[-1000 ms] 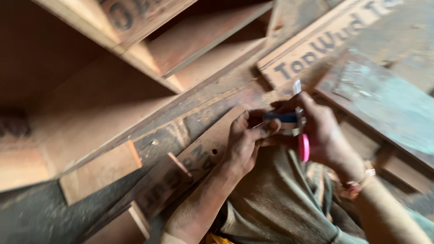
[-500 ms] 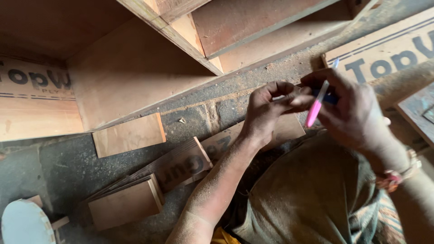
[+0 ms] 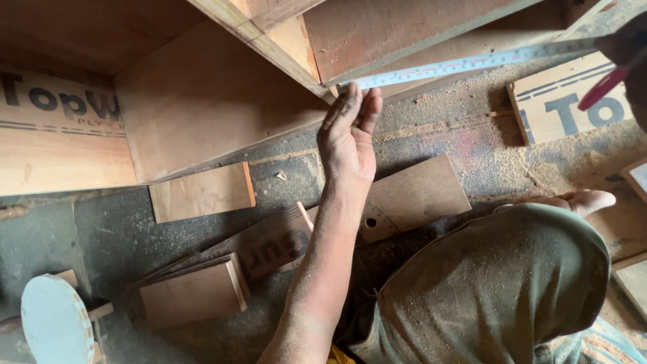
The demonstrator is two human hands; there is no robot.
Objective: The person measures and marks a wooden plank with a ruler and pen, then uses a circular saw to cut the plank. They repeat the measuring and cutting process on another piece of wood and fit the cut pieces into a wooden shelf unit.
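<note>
Bottom right of frame: bent knee in dusty olive trousers [image 3: 512, 283], bare toes [image 3: 586, 200] showing just past it. Floor is grey, thick with sawdust [image 3: 512, 162].

Lower left: round white disc [image 3: 54, 323] on small blocks, a stack of plywood offcuts [image 3: 192, 293], one loose square offcut [image 3: 201, 192] above it. A flat ply piece with a drilled hole [image 3: 411, 199] lies under the forearm.

Centre: left hand [image 3: 349, 145] reaches up, fingers straight and nearly together, gripping nothing; fingertips press the end of the tape measure blade [image 3: 472, 64] against the front edge of the plywood cabinet frame [image 3: 269, 40].

Upper right: the blade runs on a slight upward slant to the right hand [image 3: 627, 61], mostly cut off by the frame edge. A pink pen [image 3: 603, 87] sticks out of it; its grip on blade or case can't be made out.

Risks, as judged: the blade end is only pinned by fingertips, so a tug from the far end could slide it off the edge and spoil the reading. A long unsupported blade may sag or twist. Sawdust underfoot makes for poor footing while crouched.
</note>
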